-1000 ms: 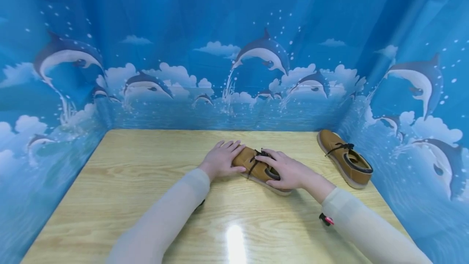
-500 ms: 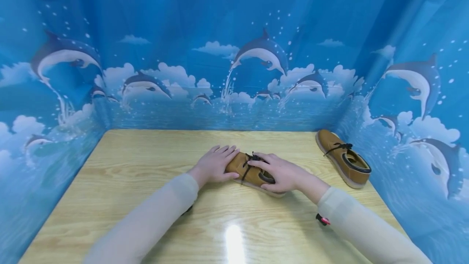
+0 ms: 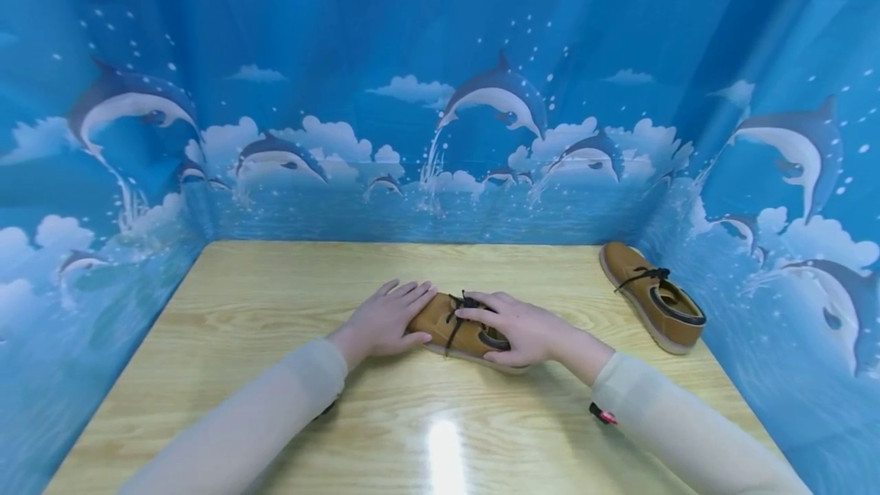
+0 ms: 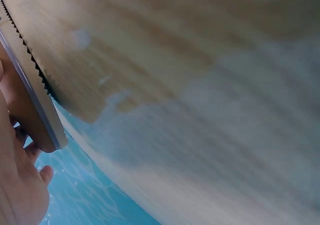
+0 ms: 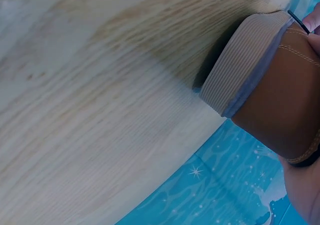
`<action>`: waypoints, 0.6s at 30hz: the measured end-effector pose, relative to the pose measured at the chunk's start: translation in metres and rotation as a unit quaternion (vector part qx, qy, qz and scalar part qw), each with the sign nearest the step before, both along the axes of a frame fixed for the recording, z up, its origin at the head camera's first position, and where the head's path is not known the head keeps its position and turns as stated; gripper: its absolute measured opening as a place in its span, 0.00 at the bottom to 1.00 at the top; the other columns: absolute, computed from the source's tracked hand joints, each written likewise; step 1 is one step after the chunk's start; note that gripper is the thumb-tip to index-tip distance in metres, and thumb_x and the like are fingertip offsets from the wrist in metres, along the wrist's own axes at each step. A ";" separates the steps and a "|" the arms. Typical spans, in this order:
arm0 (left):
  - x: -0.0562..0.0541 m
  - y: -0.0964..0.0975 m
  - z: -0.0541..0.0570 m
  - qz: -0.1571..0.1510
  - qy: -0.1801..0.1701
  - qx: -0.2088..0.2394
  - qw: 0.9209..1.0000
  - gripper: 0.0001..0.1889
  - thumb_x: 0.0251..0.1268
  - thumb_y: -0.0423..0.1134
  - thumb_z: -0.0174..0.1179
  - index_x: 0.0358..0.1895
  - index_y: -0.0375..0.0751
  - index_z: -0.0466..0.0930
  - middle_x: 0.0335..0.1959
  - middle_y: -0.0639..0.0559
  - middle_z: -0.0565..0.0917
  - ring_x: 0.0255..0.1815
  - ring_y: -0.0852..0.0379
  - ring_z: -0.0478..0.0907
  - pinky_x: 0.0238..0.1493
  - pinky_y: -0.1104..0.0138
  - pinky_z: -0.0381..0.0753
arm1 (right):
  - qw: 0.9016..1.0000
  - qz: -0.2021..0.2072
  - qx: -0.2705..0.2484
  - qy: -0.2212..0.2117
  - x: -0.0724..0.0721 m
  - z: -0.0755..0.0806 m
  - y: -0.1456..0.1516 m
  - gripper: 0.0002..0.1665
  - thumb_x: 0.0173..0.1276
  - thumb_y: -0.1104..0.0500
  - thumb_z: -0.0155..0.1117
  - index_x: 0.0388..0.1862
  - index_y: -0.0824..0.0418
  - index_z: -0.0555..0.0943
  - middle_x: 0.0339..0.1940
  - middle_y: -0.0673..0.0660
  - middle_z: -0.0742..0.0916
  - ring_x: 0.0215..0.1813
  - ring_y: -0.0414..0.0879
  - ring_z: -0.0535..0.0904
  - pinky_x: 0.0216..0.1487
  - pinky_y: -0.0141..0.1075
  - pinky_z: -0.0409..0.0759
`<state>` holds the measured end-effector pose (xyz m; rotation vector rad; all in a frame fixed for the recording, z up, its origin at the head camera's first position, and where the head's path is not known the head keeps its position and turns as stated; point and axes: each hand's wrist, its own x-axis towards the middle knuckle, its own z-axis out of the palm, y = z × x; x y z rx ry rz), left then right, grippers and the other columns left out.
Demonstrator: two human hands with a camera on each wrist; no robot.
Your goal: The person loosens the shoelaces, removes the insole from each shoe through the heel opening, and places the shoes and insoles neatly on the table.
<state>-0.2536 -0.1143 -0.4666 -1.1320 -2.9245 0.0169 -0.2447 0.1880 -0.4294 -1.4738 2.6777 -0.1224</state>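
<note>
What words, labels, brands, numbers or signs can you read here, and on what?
None that can be read.
The shoe in the middle, the shoe at the right and the table show no readable lettering.
The blue curtain bears only printed sea pictures.
The black-and-red piece under the right sleeve is too small to tell.

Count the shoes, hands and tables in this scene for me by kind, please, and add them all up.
Brown shoes: 2 (central shoe, far-right shoe)
Hands: 2 (left hand, right hand)
Tables: 1 (wooden table)
Total: 5
</note>
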 end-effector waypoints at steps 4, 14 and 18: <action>0.006 -0.007 0.000 0.000 -0.002 0.009 1.000 0.43 0.74 0.70 0.37 0.82 0.46 0.48 0.81 0.50 0.53 0.80 0.47 0.53 0.79 0.48 0.47 | 1.000 0.016 -0.005 0.002 0.001 0.000 -0.004 0.46 0.70 0.40 0.63 0.82 0.42 0.55 0.81 0.59 0.59 0.75 0.56 0.64 0.66 0.50 0.75; 0.019 -0.022 0.000 -0.007 -0.002 0.010 1.000 0.40 0.76 0.66 0.38 0.81 0.45 0.49 0.81 0.50 0.54 0.79 0.47 0.54 0.78 0.46 0.48 | 0.999 0.043 -0.009 0.004 0.003 -0.002 -0.013 0.46 0.70 0.41 0.62 0.82 0.42 0.55 0.82 0.59 0.58 0.75 0.54 0.64 0.68 0.49 0.73; 0.023 -0.028 0.002 -0.007 0.003 0.001 1.000 0.40 0.77 0.66 0.38 0.81 0.46 0.48 0.81 0.50 0.53 0.80 0.47 0.53 0.78 0.47 0.48 | 0.999 0.053 -0.012 0.003 0.003 0.000 -0.017 0.46 0.69 0.41 0.63 0.82 0.42 0.55 0.82 0.59 0.58 0.76 0.54 0.63 0.69 0.49 0.72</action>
